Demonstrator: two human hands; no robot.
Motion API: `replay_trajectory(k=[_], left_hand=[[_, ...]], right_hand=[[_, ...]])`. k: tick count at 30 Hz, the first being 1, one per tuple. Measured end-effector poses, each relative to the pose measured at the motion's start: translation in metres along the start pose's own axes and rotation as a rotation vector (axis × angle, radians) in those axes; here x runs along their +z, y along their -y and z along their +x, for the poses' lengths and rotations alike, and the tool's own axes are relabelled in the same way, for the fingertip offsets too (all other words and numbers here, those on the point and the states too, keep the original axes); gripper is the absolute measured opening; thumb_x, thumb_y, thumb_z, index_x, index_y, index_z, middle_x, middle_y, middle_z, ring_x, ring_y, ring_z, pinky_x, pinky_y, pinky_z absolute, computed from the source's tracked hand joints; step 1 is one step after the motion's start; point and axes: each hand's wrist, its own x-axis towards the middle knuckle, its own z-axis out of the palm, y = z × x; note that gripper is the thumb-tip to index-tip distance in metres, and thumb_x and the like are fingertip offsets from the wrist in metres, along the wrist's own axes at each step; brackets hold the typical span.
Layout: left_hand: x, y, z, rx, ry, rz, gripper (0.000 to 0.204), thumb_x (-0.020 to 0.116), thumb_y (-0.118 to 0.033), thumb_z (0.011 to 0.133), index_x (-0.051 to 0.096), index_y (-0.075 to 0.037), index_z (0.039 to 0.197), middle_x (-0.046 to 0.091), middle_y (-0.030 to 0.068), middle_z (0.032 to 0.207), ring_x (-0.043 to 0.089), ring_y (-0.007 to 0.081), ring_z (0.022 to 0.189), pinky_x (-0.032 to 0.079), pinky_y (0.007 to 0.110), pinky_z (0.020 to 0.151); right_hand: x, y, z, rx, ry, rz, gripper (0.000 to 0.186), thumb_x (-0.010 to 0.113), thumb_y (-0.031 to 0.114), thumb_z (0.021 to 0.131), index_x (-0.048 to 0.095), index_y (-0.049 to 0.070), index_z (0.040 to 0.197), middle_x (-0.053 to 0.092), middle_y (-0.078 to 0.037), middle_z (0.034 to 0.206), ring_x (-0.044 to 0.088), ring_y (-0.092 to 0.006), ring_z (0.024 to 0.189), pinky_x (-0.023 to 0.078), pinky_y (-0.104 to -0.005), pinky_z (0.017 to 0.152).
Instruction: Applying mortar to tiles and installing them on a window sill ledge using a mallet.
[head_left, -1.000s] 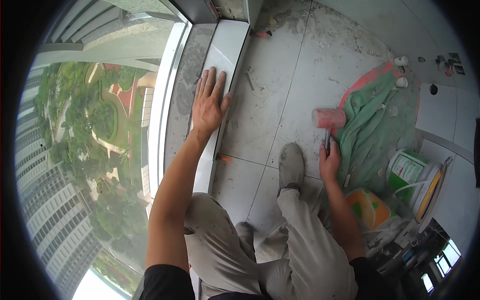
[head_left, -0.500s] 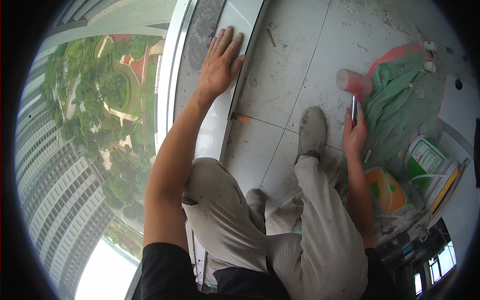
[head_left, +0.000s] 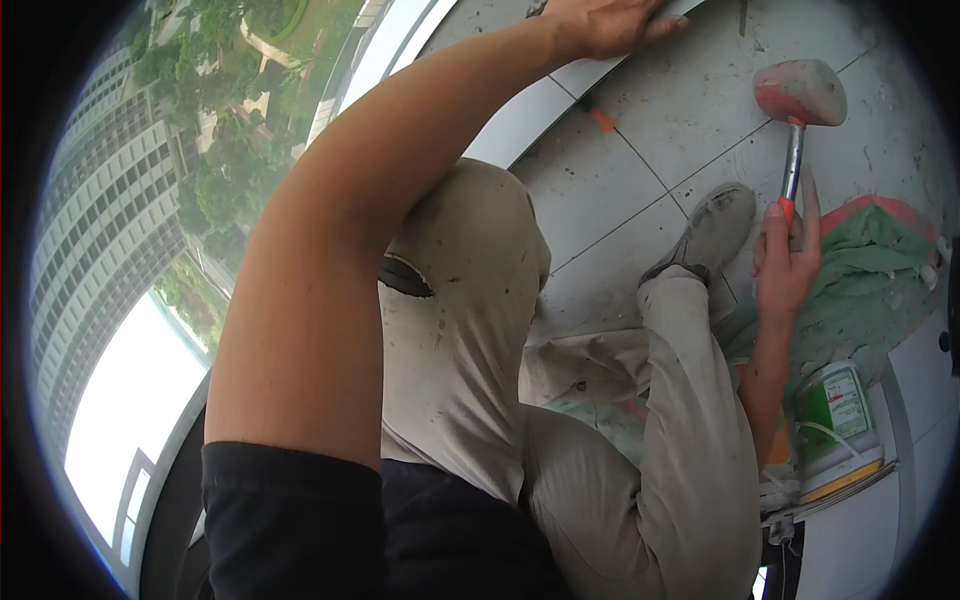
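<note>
My right hand point(head_left: 788, 262) is closed round the red grip of a rubber mallet point(head_left: 793, 160). The mallet has a bright metal shaft and a scuffed red and whitish head point(head_left: 800, 92), held up over the tiled floor. One finger stretches along the handle. At the top edge of the picture my left hand point(head_left: 608, 24) rests on a pale slab point(head_left: 530, 120) along the window ledge. Its thumb points out to the right past the slab's edge; the other fingers are partly cut off by the frame.
Grey floor tiles point(head_left: 625, 230) with dust and an orange scrap point(head_left: 602, 121) lie between my shoe point(head_left: 722, 228) and the ledge. Right of me are a crumpled green cloth point(head_left: 880, 255) and a green and white container point(head_left: 838, 408). Window glass on the left overlooks trees and a tall building point(head_left: 110, 200).
The view has swung, so the ledge and my left hand appear higher and further right. The mallet is lifted, its head swung away from the green cloth. My left hand stays on the slab.
</note>
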Motion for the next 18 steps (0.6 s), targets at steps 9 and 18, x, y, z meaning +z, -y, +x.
replay_trajectory(k=[9, 18], left_hand=[[-0.004, 0.0, -0.003, 0.003, -0.037, -0.009, 0.079, 0.052, -0.041, 0.116, 0.03, 0.004, 0.178, 0.022, 0.023, 0.189, 0.015, 0.0344, 0.177, 0.009, 0.047, 0.147], [0.007, 0.004, -0.018, 0.037, -0.2, 0.142, 0.074, 0.056, -0.046, 0.117, 0.039, -0.006, 0.177, 0.034, 0.0163, 0.186, 0.028, 0.0334, 0.174, 0.019, 0.047, 0.145]], right_hand=[[0.014, 0.099, 0.034, -0.21, -0.005, -0.065, 0.057, 0.067, 0.017, 0.116, 0.053, 0.007, 0.171, 0.056, 0.004, 0.081, 0.045, -0.0028, 0.057, 0.034, -0.0242, 0.048], [0.005, 0.171, 0.081, -0.317, 0.135, 0.001, 0.057, 0.064, 0.014, 0.116, 0.053, 0.007, 0.171, 0.056, 0.002, 0.084, 0.049, -0.0048, 0.063, 0.044, -0.0279, 0.057]])
